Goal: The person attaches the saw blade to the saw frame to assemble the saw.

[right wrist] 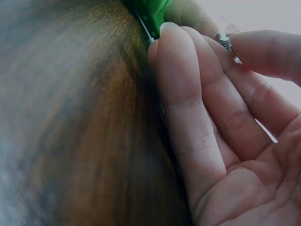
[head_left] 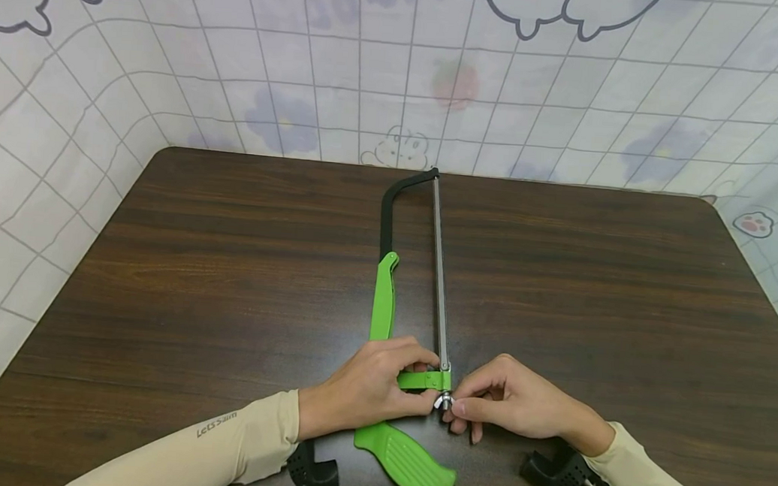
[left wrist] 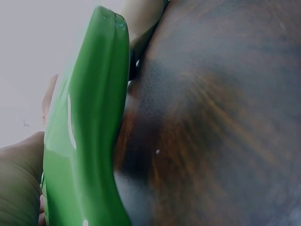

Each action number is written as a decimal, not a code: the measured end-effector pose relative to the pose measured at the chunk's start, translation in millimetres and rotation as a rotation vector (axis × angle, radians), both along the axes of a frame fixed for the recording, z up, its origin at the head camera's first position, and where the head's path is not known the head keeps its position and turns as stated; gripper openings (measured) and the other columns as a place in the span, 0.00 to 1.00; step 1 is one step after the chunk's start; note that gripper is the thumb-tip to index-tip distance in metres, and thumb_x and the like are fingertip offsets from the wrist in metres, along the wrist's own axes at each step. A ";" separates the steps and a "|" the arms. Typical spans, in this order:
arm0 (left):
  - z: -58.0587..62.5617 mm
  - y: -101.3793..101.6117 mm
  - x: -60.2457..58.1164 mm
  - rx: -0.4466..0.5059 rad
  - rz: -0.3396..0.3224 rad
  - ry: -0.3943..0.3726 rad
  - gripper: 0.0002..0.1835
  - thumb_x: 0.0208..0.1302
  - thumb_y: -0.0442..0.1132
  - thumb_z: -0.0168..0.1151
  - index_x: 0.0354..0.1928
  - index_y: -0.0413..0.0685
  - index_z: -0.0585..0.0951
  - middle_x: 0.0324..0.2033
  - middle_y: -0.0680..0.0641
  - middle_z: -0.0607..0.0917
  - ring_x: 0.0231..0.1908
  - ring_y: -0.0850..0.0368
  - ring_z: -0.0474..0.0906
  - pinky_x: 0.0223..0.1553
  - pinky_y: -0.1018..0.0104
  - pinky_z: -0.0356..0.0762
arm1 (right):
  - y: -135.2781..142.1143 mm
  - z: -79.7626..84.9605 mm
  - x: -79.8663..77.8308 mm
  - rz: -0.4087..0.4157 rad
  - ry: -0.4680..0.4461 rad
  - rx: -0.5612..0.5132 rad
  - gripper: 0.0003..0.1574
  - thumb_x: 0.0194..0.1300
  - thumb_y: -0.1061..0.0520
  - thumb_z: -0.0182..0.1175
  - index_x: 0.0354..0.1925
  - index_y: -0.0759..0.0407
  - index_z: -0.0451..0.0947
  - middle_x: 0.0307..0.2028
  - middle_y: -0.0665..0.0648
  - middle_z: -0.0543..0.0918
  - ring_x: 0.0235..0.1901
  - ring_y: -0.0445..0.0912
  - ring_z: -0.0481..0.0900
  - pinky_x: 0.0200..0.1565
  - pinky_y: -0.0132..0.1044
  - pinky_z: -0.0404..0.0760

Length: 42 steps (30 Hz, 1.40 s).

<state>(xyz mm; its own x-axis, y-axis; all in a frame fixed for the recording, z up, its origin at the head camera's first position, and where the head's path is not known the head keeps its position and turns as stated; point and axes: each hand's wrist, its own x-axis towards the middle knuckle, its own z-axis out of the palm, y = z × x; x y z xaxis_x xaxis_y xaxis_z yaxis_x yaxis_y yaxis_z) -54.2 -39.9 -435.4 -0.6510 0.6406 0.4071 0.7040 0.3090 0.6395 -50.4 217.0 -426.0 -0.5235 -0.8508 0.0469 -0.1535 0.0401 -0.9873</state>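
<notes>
A hacksaw (head_left: 385,295) with a green handle and black front frame lies on the table, its grey blade (head_left: 437,269) on the right side. My left hand (head_left: 375,381) grips the saw around its green cross arm, thumb tip beside a silver wing nut (head_left: 444,402). From the right, my right hand (head_left: 520,399) pinches at that wing nut with thumb and forefinger. The right wrist view shows a threaded metal end (right wrist: 225,41) by the right thumb. Large in the left wrist view is the green handle (left wrist: 91,108), hiding most of the left hand.
The dark wooden table (head_left: 225,262) reaches back to a tile-patterned wall covering (head_left: 387,70). A black wrist mount (head_left: 313,475) sits under the left forearm, and another black mount (head_left: 552,469) is under the right wrist.
</notes>
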 end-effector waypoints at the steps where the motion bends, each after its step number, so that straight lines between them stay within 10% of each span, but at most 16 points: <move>1: 0.0 0.1 0.1 -0.003 0.000 0.001 0.13 0.60 0.38 0.72 0.48 0.46 0.87 0.32 0.54 0.84 0.31 0.69 0.73 0.34 0.85 0.72 | 0.1 0.2 -0.1 0.002 0.004 0.000 0.13 0.76 0.68 0.54 0.43 0.67 0.86 0.33 0.70 0.88 0.25 0.52 0.87 0.30 0.43 0.88; 42: 0.5 0.0 1.3 -0.026 0.005 0.051 0.20 0.60 0.37 0.71 0.55 0.45 0.83 0.32 0.54 0.82 0.31 0.70 0.71 0.33 0.85 0.69 | -0.3 2.1 -0.7 0.006 0.026 0.008 0.14 0.76 0.68 0.54 0.41 0.64 0.88 0.33 0.68 0.89 0.25 0.51 0.87 0.30 0.41 0.88</move>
<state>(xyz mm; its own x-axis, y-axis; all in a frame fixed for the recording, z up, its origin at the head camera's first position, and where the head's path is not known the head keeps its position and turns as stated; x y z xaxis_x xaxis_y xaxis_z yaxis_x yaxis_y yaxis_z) -52.9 -39.9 -434.9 -0.6331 0.6482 0.4231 0.7337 0.3283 0.5949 -51.2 216.7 -424.0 -0.5169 -0.8543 0.0541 -0.1798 0.0466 -0.9826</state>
